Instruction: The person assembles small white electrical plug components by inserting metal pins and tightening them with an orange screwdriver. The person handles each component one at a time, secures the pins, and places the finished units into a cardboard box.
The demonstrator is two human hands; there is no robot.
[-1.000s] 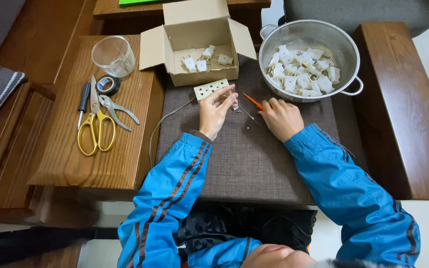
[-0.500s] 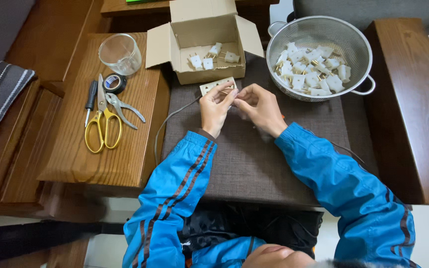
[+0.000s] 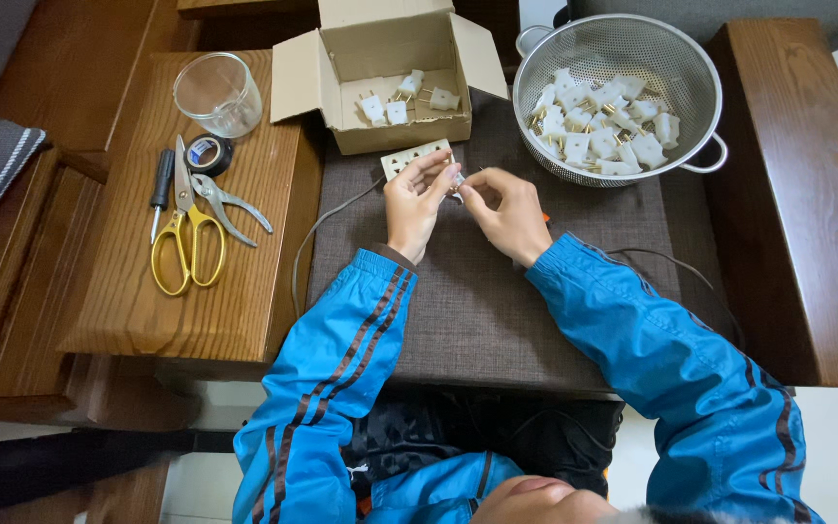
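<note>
So both hands meet over a brown woven mat [image 3: 477, 301] that covers the middle surface. The left hand [image 3: 417, 206] and right hand [image 3: 508, 215] have their fingers [image 3: 448, 175] pinched together on a small white plug piece [image 3: 458, 180], held just above the mat between the two sets of fingertips. It's mostly hidden, so I can't tell much about its shape.

Right behind the fingers lies a white socket strip [image 3: 416, 156], touching the front of an open cardboard box [image 3: 392, 73] with a few white plugs inside. Further off past the right-hand fingers sits a metal colander [image 3: 623, 92] full of the same white plugs with brass pins. A thin grey cable [image 3: 317, 228] runs from near the left-hand fingers down across the mat.

Well off to the left-hand side is a wooden tabletop [image 3: 128, 301] carrying yellow-handled scissors [image 3: 186, 243], pliers [image 3: 230, 209], a dark screwdriver [image 3: 160, 189], a roll of black tape [image 3: 209, 153] and an empty glass [image 3: 217, 92]. Another dark wooden block [image 3: 797, 194] flanks the right side, pale floor below.
</note>
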